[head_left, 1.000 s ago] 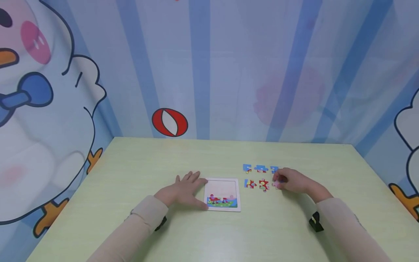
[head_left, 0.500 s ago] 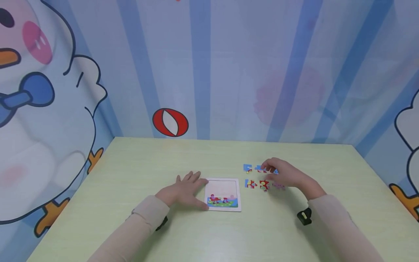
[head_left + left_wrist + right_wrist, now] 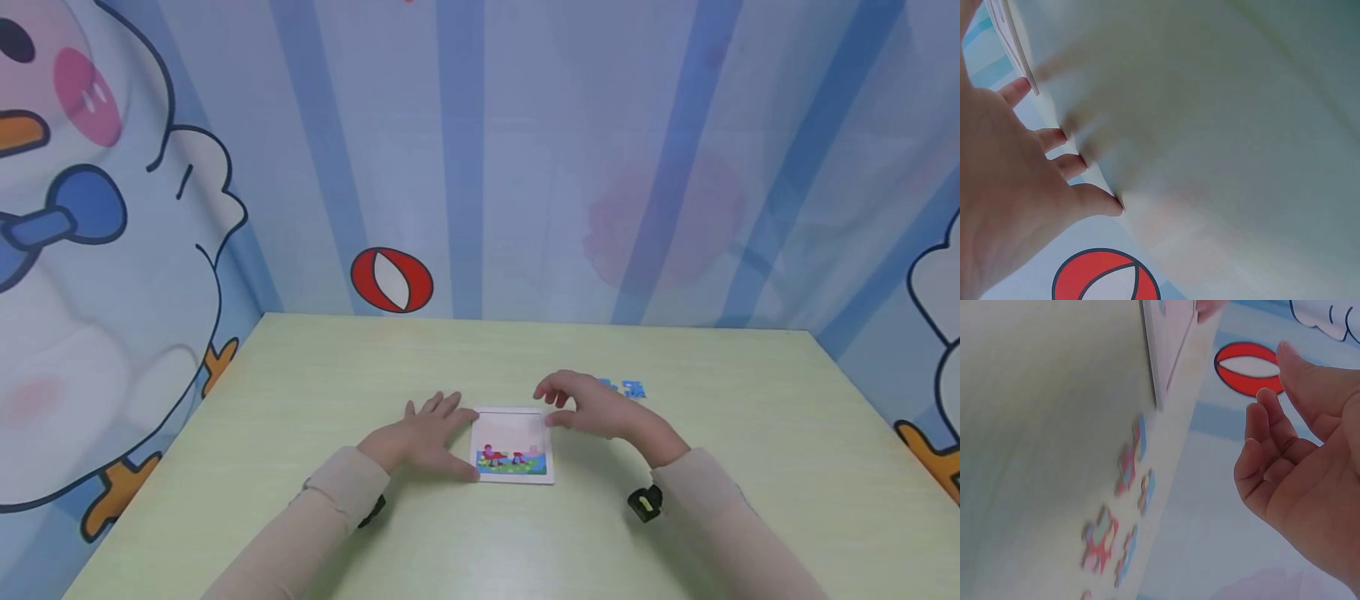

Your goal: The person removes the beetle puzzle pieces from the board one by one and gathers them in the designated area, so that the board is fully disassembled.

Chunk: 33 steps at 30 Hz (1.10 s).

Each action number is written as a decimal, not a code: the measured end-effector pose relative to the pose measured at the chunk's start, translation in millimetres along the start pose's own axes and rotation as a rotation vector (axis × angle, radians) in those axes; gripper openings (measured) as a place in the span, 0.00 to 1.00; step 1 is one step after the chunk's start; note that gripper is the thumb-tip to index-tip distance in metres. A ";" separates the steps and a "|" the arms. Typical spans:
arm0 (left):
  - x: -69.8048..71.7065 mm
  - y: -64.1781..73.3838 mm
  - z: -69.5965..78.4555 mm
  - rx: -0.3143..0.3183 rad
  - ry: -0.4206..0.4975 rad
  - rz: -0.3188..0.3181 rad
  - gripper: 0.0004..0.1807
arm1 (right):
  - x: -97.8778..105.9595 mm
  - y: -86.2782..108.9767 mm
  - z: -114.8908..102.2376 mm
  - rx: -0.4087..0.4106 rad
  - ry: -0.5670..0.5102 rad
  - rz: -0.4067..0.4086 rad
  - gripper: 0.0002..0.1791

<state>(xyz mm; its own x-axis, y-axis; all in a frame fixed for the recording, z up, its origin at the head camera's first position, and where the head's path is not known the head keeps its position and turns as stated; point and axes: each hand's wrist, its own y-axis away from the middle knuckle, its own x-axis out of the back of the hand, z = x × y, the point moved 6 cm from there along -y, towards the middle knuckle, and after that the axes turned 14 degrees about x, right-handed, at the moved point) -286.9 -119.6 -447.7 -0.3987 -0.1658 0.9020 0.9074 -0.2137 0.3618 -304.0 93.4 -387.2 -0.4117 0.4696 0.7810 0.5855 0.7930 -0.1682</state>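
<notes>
My left hand [image 3: 418, 437], fingers spread, rests on the table at the left side of a square white puzzle board [image 3: 510, 427]. Its thumb touches the board's lower left corner, and another fingertip meets the upper left one. Across the board's bottom runs a strip of colourful picture. My right hand [image 3: 596, 408] hovers by the upper right corner; in the right wrist view its fingers are loosely bent with nothing between them. Blue jigsaw pieces [image 3: 633, 389] show behind this hand, which hides others. In the right wrist view, red and blue jigsaw pieces [image 3: 1100, 540] lie spaced out.
A pale wooden table [image 3: 330, 358] carries everything. Behind it hangs a striped blue cloth backdrop [image 3: 532, 167] with a printed red-and-white ball [image 3: 392, 280]. A black wrist device [image 3: 646, 503] sits under the right sleeve.
My right hand has moved left, from the rightmost jigsaw pieces over the others to the board's upper right corner. My left hand and the board stay in place.
</notes>
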 end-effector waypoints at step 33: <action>-2.4 -4.8 -2.1 -0.004 -0.024 -0.012 0.48 | -79.3 -43.3 -17.9 -0.064 -0.068 -0.145 0.18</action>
<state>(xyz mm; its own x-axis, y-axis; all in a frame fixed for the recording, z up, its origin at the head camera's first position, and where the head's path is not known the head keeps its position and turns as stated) -290.5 -120.2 -452.1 -0.4066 -0.1401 0.9028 0.9018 -0.2196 0.3721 -284.2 14.8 -431.1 -0.5403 0.3789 0.7513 0.5591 0.8290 -0.0160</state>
